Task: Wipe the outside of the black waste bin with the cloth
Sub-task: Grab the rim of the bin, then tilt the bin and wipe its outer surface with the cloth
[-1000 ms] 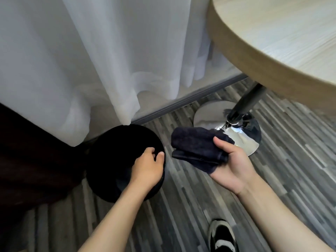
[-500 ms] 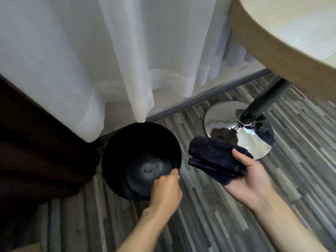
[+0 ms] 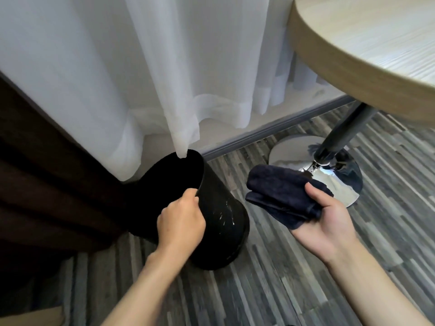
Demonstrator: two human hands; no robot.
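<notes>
The black waste bin [image 3: 226, 222] is tilted on the floor, its mouth turned up and left toward the curtain, its outer wall facing me with pale scratch marks. My left hand [image 3: 181, 222] grips the near rim of the bin. My right hand [image 3: 327, 220] is palm up to the right of the bin, holding a folded dark navy cloth [image 3: 282, 194] with the thumb pressed on top. The cloth is apart from the bin.
A sheer white curtain [image 3: 188, 78] hangs behind, its hem touching the bin's far rim. A dark brown drape [image 3: 47, 196] fills the left. A round wooden table [image 3: 376, 55] overhangs at the right on a dark pole with a chrome base [image 3: 329, 170]. The floor is grey striped planks.
The bin has been tipped from upright onto a tilt by my left hand, which shifted its grip on the rim. My right hand keeps the cloth in about the same place.
</notes>
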